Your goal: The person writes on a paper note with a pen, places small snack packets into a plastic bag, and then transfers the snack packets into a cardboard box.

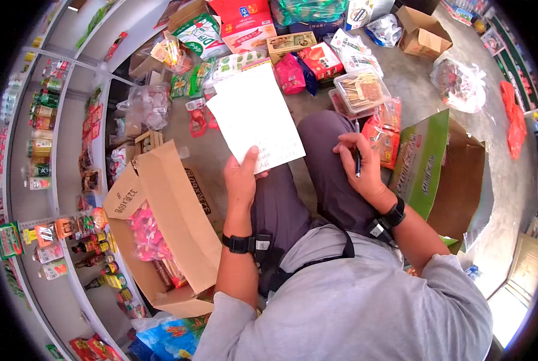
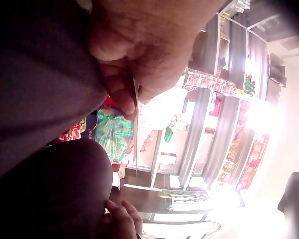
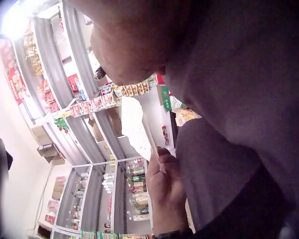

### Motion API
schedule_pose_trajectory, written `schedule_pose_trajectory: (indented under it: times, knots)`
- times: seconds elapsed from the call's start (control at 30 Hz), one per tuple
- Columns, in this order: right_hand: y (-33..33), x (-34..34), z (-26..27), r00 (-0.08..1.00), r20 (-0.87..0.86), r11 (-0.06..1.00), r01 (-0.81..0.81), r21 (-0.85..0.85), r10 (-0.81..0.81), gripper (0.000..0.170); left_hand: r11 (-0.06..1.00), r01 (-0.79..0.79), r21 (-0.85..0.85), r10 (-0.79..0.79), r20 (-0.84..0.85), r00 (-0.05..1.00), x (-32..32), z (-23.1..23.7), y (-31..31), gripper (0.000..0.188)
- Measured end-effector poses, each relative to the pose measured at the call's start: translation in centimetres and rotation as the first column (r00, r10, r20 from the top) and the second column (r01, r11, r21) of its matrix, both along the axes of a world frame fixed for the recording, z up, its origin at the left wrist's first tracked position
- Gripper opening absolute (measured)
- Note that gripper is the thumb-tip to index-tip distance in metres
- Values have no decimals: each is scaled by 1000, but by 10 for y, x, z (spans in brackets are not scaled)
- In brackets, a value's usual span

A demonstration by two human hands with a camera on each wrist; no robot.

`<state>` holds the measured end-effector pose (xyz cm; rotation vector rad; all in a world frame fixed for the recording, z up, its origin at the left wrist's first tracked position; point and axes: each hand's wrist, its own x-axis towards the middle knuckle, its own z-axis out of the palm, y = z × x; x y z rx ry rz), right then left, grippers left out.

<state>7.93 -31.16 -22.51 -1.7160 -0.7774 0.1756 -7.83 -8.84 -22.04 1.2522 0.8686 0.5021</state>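
Left hand [image 1: 243,180] pinching white paper [image 1: 254,114], right hand [image 1: 365,167] gripping what looks like a dark pen [image 1: 358,163], open cartons [image 1: 179,219] on either side

Stocked shelves [image 1: 69,186], open cardboard box [image 1: 176,222], red plastic bag [image 1: 513,120]

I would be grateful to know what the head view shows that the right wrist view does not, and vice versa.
Only head: the brown carton with pink packs inside, the green carton and the red bag on the floor. The pen in the right hand is also clear there.

Only right wrist: a broad pale wall beyond the shelves.

Both: the left hand holding the paper, the right hand, dark trousers and stocked shelves.
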Motion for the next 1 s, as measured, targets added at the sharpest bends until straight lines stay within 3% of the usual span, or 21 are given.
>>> schedule_pose_trajectory:
  times: [0.17,0.23,0.37,0.4,0.53,0.63,0.67,0.8,1.0]
  knots:
    - [-5,0,-10,990,136,997,47,-68,-37,16,996,92,15,-92,31,995,0,-17,4,26]
    - [-4,-2,-10,996,78,996,42,-75,-36,16,990,124,60,-128,59,990,-5,-17,8,27]
    - [10,-10,14,990,-137,997,-41,-59,32,18,998,67,-23,-62,175,983,-14,-5,2,27]
    - [16,-10,18,991,-118,994,-72,-85,61,24,991,128,-22,-122,192,974,-21,-6,4,28]
    - [34,-25,37,935,-324,990,-140,30,142,32,991,132,-21,-118,326,938,-34,-9,-5,31]
    - [53,-38,44,898,-381,970,-242,-9,220,30,993,96,62,-113,392,913,-45,-10,-7,31]
    - [57,-46,52,890,-409,967,-247,-64,201,29,993,79,90,-106,360,927,-49,-15,-6,31]
    - [73,-51,39,775,-564,949,-311,51,284,27,996,64,68,-85,374,923,-64,-1,-7,31]
    - [89,-74,49,779,-549,945,-322,62,302,22,989,30,144,-80,353,932,-73,-5,-1,30]
